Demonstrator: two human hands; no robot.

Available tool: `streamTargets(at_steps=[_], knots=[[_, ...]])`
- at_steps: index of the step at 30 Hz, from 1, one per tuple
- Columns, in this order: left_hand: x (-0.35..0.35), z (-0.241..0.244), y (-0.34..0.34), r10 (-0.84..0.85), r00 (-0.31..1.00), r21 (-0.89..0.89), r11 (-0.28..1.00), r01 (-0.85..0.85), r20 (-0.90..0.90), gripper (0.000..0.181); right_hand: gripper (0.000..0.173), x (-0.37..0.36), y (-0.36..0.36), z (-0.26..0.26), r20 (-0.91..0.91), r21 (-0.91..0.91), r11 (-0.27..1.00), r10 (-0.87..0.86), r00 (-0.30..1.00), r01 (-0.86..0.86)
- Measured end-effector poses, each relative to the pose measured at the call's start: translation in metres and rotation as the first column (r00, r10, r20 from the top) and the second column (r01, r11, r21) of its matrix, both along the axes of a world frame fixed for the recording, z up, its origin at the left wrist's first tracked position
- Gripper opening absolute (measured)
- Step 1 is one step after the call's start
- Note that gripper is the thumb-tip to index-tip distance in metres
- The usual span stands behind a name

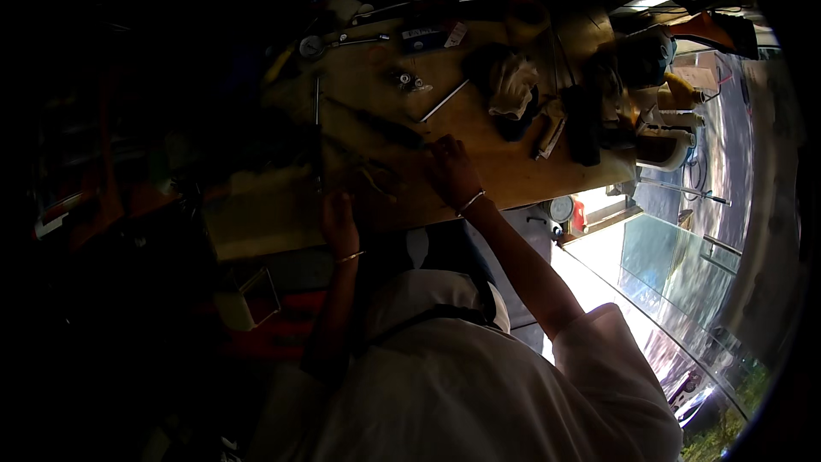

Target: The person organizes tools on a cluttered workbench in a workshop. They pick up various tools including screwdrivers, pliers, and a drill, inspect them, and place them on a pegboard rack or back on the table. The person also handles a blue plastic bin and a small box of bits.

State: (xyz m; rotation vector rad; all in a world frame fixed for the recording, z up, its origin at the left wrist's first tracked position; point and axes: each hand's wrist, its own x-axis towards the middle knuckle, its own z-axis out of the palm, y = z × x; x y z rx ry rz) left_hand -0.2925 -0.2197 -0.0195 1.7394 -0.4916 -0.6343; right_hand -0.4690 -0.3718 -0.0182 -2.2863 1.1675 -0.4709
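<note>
My left hand [338, 221] rests at the front edge of a wooden workbench [513, 173], beside the lower end of a thin metal rod [317, 102]; whether its fingers hold anything is too dark to tell. Farther right, my right hand [452, 170] is over the bench top, its fingertips at the end of a long dark tool [391, 128] whose kind is unclear. Whether they grip it cannot be seen. Pliers with yellowish handles [378, 183] appear to lie between my hands. A metal bar [444, 101] lies beyond my right hand, near small round metal parts [405, 79].
A crumpled cloth [513, 86] and a squeezed tube [550, 135] lie to the right. Several plastic bottles [664, 147] stand at the bench's right end. A dial gauge [312, 46], a ratchet-like tool [362, 40] and a blue box [423, 40] lie at the back.
</note>
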Motion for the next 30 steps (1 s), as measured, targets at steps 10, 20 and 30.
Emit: streamTargets(at_steps=[10,20,30], knots=[[0.017,-0.003,0.045,-0.101,0.992,-0.051,0.994,0.097,-0.071,0.012,0.025,0.068,-0.025,-0.042,-0.32,-0.226,0.973,-0.113,0.941,0.04],[0.04,-0.007,0.069,-0.106,0.993,-0.015,0.994,0.105,-0.054,0.013,0.029,-0.003,-0.009,-0.012,0.004,0.83,0.552,-0.143,0.99,0.076],[0.014,0.017,0.034,-0.254,0.954,-0.162,0.96,0.228,-0.159,0.013,0.033,-0.04,0.031,0.041,0.54,0.84,0.186,-0.205,0.816,-0.509]])
